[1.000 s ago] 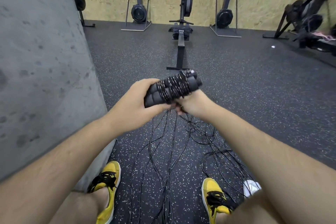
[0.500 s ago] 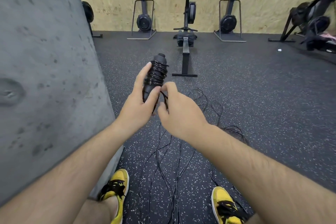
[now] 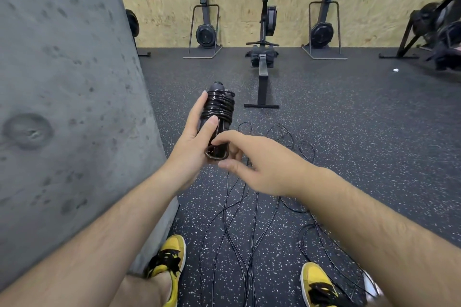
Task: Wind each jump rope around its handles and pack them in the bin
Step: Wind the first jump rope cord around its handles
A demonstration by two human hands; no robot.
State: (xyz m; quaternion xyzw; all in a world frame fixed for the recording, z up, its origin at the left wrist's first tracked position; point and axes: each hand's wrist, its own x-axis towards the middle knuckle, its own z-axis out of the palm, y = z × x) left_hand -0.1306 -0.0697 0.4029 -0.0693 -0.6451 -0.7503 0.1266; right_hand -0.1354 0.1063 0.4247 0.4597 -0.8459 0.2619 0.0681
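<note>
A black jump rope (image 3: pixel 218 107) is wound in tight coils around its two handles, which point away from me. My left hand (image 3: pixel 193 142) grips the bundle from the left, thumb across the handles. My right hand (image 3: pixel 252 159) is at the near end of the handles, where index finger and thumb pinch a small loop of cord. Several loose black ropes (image 3: pixel 247 227) lie tangled on the floor below my hands. No bin is in view.
A grey concrete block (image 3: pixel 62 97) fills the left side, close to my left arm. My yellow shoes (image 3: pixel 169 259) stand among the ropes. A rowing machine (image 3: pixel 263 62) and other exercise machines (image 3: pixel 205 30) line the far wooden wall. The floor is speckled black rubber.
The bundle has turned from lying crosswise to pointing away from me. My right hand came from under it to its near end and now pinches a cord loop there.
</note>
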